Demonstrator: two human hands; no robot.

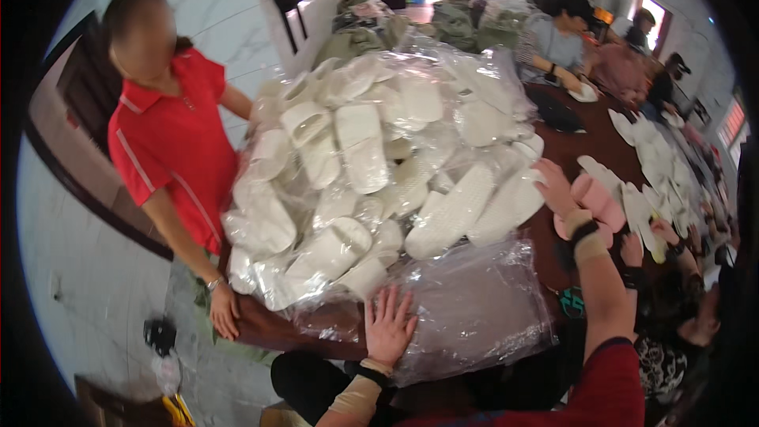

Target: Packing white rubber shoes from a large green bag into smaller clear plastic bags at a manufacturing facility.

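A large heap of white slippers [360, 146], many wrapped in clear plastic, covers the middle of the brown table. My left hand [387, 326] lies flat with fingers spread, at the near edge of an empty-looking clear plastic bag [482, 300]. At the heap's right side, my right hand [556, 187] has its fingers curled over the end of a white slipper [506, 209]. Beside that slipper, another white one [451, 209] rests at the front of the heap. Both my wrists wear dark bands over tan wraps.
A person in a red shirt [178, 134] stands at the left with a hand on the table edge. Pink slippers [597, 202] and rows of white slippers [664, 162] lie to the right. Several people work along that side. Stuffed sacks [455, 24] stand behind the heap.
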